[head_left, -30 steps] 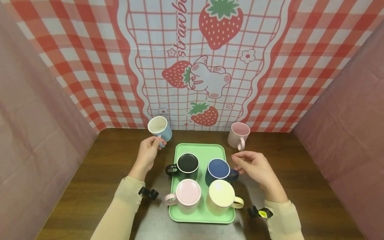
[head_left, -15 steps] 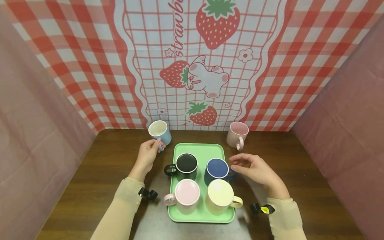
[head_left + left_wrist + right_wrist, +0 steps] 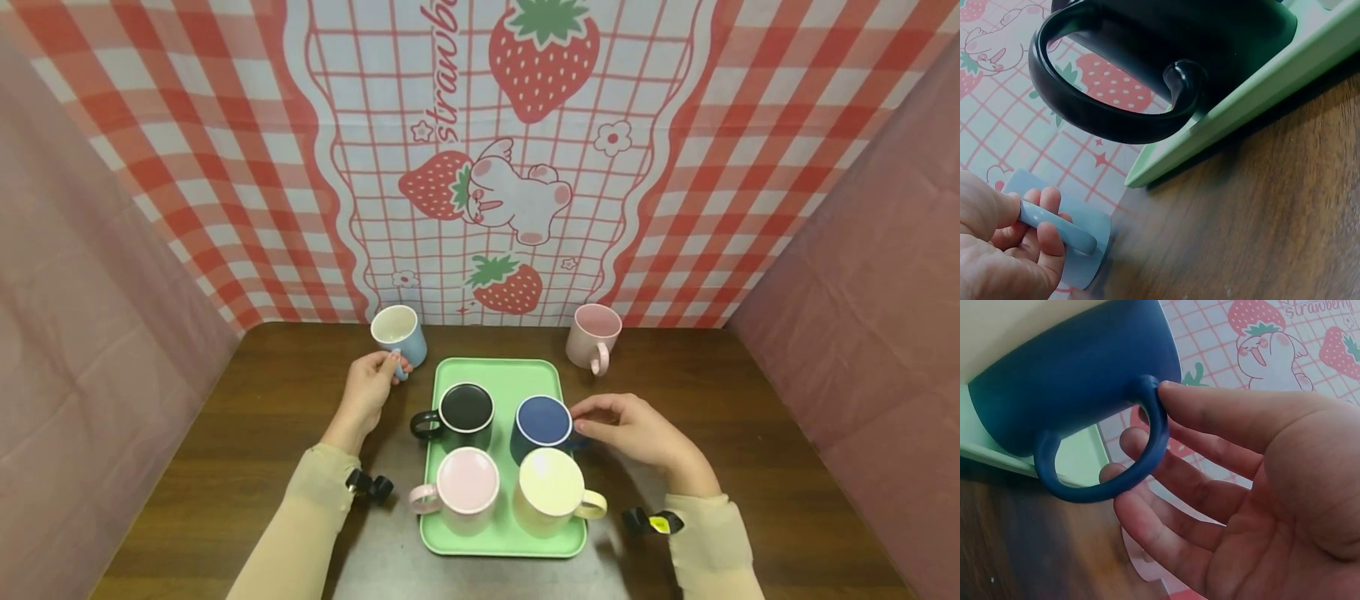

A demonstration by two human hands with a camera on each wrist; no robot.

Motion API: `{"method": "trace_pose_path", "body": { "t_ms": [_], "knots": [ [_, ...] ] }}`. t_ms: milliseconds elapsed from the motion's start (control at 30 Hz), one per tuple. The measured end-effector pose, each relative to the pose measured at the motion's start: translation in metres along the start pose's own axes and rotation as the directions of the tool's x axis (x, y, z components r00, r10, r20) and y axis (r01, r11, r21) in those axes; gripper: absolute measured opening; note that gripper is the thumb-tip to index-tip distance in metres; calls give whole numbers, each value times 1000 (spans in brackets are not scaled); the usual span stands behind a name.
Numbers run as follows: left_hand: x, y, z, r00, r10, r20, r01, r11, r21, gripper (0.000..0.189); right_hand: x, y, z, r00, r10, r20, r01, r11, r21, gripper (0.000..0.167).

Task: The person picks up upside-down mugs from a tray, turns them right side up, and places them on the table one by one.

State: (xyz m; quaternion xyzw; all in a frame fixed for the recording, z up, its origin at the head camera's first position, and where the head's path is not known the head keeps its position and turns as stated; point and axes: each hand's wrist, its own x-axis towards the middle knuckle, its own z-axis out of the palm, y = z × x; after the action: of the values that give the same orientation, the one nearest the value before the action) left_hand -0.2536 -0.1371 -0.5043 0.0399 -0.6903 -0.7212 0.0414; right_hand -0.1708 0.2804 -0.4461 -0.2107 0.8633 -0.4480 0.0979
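My left hand pinches the handle of a light blue mug, thumb on one side and fingers curled behind. This mug stands upright on the table, left of the green tray's far end. My right hand is at the handle of a navy blue mug on the tray. In the right wrist view the thumb presses the top of the navy handle, and curled fingers lie behind and beneath it. The navy mug stands upright at the tray's right side.
Also on the tray stand a black mug, a pale pink mug and a pale yellow mug. Another pink mug stands at the back right of the wooden table. A strawberry-print cloth hangs behind.
The light blue mug was tilted a second ago; it has come down upright, my left hand still gripping its handle. My right hand has moved left and down onto the navy mug's handle.
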Motion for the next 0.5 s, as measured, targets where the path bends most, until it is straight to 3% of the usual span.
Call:
{"method": "trace_pose_path", "body": {
  "t_ms": [167,500],
  "knots": [
    [0,1,0,1000,-3,4,3,1000,8,27,-2,2,-3,999,36,3,-36,999,-27,22],
    [2,-1,1,1000,2,15,-2,1000,22,27,-3,6,-6,1000,29,7,-29,999,-32,21]
  ]
}}
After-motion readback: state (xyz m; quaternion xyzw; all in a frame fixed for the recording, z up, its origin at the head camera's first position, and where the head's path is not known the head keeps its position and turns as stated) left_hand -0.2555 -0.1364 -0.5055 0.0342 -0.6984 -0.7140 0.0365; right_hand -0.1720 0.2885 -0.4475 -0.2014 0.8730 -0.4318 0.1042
